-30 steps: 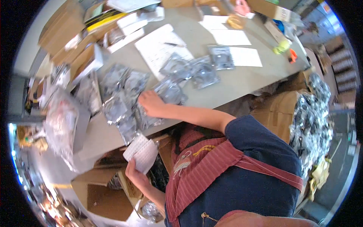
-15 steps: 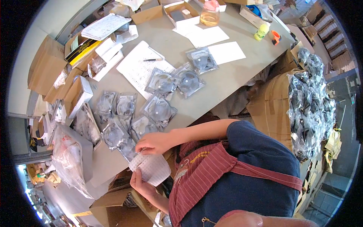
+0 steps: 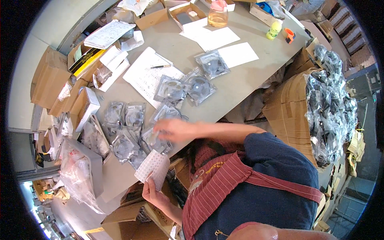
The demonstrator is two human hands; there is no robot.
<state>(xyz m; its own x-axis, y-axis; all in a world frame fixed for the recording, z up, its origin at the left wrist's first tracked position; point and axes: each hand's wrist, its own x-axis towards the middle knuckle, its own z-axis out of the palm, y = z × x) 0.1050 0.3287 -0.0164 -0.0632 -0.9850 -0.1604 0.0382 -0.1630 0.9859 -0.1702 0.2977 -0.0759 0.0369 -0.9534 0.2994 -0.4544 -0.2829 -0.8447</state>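
My left hand (image 3: 154,191) pinches a white sheet of small stickers (image 3: 154,168) with rows of little marks, held off the table's near edge. My right hand (image 3: 172,129) is blurred by motion above a bagged round part (image 3: 154,140); whether its fingers hold anything does not show. Several more flat, clear bags with round dark discs inside lie around it, such as the bagged disc (image 3: 125,146) to the left and the bagged disc (image 3: 172,90) beyond.
Papers (image 3: 146,74) with a pen (image 3: 160,66) lie past the bags. Cardboard boxes (image 3: 50,80) and a grey bin (image 3: 93,172) line the left side. A jar of amber liquid (image 3: 218,16) stands far back. On the right, a big carton (image 3: 288,112) overflows with bagged black parts.
My right hand has left the sticker sheet and moved up and away over the bags. The sheet, in my left hand, has tilted and shifted slightly.
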